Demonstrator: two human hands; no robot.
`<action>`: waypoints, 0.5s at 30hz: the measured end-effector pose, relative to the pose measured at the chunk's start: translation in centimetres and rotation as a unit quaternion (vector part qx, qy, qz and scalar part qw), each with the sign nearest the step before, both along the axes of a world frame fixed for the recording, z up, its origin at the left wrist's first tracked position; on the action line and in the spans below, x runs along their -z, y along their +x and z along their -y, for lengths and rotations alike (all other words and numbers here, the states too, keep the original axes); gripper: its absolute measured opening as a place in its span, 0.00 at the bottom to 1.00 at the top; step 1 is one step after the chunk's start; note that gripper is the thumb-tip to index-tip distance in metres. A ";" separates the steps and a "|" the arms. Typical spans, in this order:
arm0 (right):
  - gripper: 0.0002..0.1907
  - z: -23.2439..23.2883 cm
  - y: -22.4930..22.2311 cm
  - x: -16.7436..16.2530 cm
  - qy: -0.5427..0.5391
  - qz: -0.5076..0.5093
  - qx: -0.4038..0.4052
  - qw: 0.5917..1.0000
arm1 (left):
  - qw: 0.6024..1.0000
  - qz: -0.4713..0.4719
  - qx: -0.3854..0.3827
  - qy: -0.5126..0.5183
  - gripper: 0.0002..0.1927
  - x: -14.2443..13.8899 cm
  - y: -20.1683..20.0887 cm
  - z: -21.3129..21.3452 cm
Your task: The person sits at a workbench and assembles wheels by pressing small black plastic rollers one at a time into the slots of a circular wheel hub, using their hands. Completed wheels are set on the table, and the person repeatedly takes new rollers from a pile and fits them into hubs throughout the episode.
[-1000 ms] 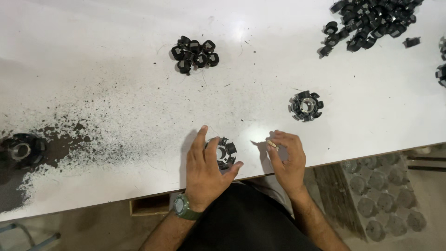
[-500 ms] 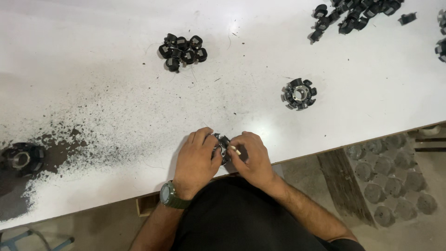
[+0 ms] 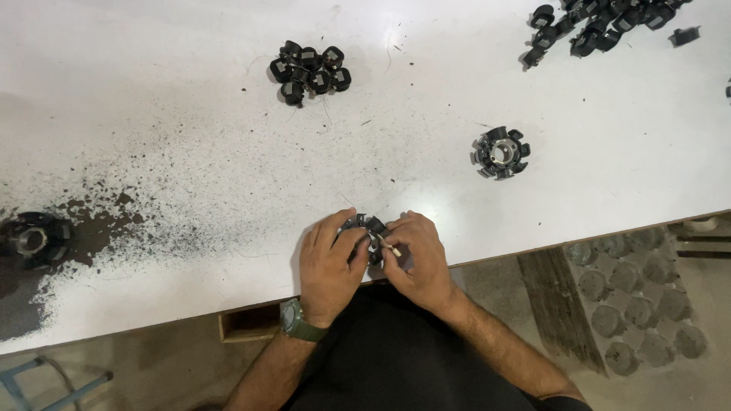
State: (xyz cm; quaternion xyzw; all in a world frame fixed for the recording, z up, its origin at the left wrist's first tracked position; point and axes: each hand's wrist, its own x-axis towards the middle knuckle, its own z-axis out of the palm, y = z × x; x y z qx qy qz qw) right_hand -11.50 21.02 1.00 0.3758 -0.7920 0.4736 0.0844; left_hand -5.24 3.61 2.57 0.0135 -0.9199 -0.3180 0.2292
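Both your hands are closed around one small black toothed ring part [image 3: 368, 228], a stator-like core, right at the near edge of the white table [image 3: 190, 152]. Your left hand [image 3: 329, 265] curls over its left side with fingers wrapped down. Your right hand [image 3: 415, 259] pinches its right side, and a thin pale sliver [image 3: 392, 246] shows between the fingertips; what it is cannot be told. Most of the part is hidden under your fingers.

The main risk is the edge: you hold the part just over the table's near lip, so a slip would likely send it into your lap or to the floor. The pale sliver is small and loosely pinched, and a twist of the wrist could flick it away.

Dark grit [image 3: 152, 198] lies scattered across the left of the table, thickest near another dark ring part [image 3: 34, 240] at the far left. Setting the part down there could pick up debris in its slots.

A similar core [image 3: 500, 152] sits to the right, a cluster of small black pieces [image 3: 308, 68] farther off, and a heap of black pieces [image 3: 601, 23] at the far right, all well apart from your hands.
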 end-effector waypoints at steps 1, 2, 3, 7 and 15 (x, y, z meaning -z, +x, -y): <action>0.16 0.0 0.1 0.0 0.005 -0.005 0.007 1.000 | 1.000 -0.010 0.001 0.011 0.09 0.1 0.1 0.0; 0.15 0.1 0.1 0.0 0.010 -0.010 0.014 1.000 | 1.000 -0.021 0.001 0.022 0.09 0.2 0.1 0.0; 0.15 0.2 0.2 -0.1 0.014 -0.016 0.020 1.000 | 0.999 -0.031 0.000 0.032 0.08 0.2 0.1 0.0; 0.15 0.5 0.2 -0.4 0.015 -0.042 0.020 0.999 | 0.999 -0.021 0.006 0.041 0.08 0.3 0.1 0.1; 0.13 0.9 0.1 -1.6 0.042 -0.013 0.042 0.998 | 1.000 0.020 0.007 0.018 0.06 -0.6 -0.1 0.0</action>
